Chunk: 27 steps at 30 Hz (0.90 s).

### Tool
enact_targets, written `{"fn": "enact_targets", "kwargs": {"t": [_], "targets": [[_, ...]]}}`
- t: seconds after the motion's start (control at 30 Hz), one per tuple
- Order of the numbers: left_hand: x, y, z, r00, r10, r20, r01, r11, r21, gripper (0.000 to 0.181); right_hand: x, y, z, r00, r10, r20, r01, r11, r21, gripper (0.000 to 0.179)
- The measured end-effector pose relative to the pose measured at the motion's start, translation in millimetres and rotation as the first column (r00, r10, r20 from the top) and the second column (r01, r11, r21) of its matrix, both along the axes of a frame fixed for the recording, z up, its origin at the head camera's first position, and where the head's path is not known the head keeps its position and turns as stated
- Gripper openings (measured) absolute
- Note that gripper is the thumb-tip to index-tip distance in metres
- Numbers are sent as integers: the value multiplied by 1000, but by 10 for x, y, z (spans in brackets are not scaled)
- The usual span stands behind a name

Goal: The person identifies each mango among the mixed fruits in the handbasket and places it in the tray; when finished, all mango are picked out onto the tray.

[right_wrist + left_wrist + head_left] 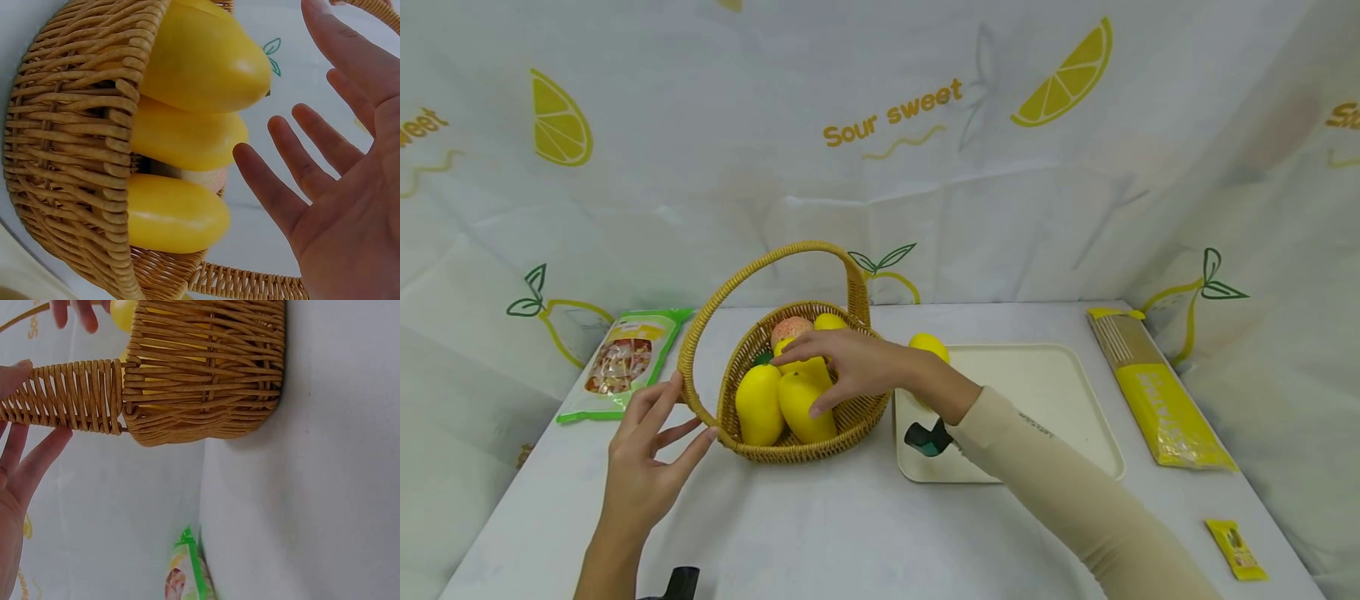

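Note:
A woven basket [805, 452] with a tall arched handle [752, 271] stands on the table. Inside it lie several yellow mangoes [760, 404] and a pinkish round fruit [792, 328]. My left hand [643, 471] pinches the lower left of the handle between thumb and fingers, as the left wrist view also shows. Over the basket, my right hand [853, 364] has its fingers spread and loosely bent. In the right wrist view, a gap separates the right hand [350, 200] from the mangoes [200, 62], and nothing is in its grasp.
Right of the basket lies a cream tray [1037, 375], partly under my right forearm, with a yellow fruit [929, 344] at its far left corner. A green-edged food bag [625, 362] is at left. A yellow noodle pack [1161, 392] and small yellow packet [1236, 550] lie at right.

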State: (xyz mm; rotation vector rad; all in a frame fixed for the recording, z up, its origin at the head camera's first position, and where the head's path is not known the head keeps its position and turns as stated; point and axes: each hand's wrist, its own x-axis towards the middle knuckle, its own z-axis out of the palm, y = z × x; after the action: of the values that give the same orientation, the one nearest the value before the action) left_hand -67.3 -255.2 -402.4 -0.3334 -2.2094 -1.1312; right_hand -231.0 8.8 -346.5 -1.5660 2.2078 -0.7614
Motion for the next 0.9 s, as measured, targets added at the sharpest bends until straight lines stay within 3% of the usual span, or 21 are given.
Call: {"fn": "enact_targets", "kwargs": {"t": [0.47,0.9], "targets": [[17,16,37,998,26,53,-27,1000,8,98,-31,-135,-108,999,-2,37,0,999,49,70],[7,-2,3,1000,14,20,-14,1000,4,98,-30,-189,-167,999,-7,48,3,997,79,57]]}}
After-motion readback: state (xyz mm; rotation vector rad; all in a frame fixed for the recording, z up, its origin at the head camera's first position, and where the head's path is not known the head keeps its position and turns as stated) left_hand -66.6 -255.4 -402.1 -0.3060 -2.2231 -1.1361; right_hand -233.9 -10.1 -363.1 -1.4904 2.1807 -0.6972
